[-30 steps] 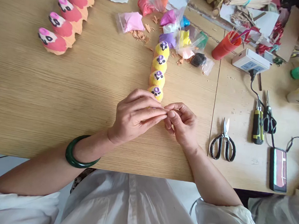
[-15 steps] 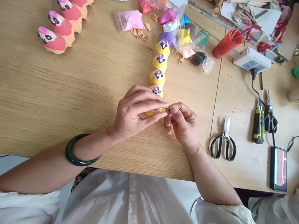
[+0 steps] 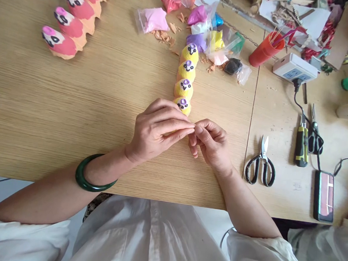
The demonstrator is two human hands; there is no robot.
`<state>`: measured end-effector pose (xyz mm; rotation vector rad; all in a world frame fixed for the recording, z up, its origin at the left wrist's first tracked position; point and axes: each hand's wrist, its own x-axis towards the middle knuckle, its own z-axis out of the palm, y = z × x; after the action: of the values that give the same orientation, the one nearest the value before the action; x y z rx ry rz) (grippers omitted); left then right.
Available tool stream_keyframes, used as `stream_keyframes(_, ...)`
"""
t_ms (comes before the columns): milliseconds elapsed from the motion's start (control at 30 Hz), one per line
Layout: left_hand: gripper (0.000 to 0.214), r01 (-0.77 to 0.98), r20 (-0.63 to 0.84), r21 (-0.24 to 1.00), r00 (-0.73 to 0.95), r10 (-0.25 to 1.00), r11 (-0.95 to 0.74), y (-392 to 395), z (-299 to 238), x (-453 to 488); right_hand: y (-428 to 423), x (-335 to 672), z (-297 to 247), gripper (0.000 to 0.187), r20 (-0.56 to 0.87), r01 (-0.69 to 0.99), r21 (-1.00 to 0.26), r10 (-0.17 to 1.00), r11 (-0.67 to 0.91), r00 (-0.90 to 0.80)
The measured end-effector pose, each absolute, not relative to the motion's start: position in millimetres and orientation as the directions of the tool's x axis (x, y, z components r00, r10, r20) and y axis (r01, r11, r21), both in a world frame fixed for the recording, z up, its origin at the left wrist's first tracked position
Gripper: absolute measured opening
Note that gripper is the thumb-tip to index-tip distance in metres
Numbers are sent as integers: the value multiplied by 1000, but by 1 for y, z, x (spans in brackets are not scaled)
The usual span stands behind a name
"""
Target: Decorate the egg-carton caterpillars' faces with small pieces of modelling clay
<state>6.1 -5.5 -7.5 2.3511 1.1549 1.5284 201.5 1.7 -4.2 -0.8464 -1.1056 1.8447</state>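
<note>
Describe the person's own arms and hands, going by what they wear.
Both the left hand and the right hand are ungloved, with no ring visible. A smooth, glossy dark green bangle circles the left forearm; no bracelet shows on the right. The white left sleeve and white right sleeve leave both forearms bare.

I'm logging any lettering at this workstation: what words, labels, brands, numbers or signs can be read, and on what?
None can be read.
Tabletop: faint marks right of the black-handled scissors, too blurred to read.
White-and-red cup: small dark marks, too small to tell if they are writing.
White power strip: no legible lettering.
</note>
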Motion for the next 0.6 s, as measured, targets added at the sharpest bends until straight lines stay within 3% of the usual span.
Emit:
stream_keyframes(233,4,524,694,514,211,689,-679,-5,-6,6,1,202,-2,30,-122,-232,-944,901,-236,-416)
stream_keyframes(433,11,451,627,687,29,779,-570,-4,-5,7,9,204,-3,9,-108,-249,-956,975,-155,-193)
stream_keyframes(600,19,374,530,795,-44,847,-478,-6,-7,10,13,204,-2,4,-172,-275,-937,971,-214,-169)
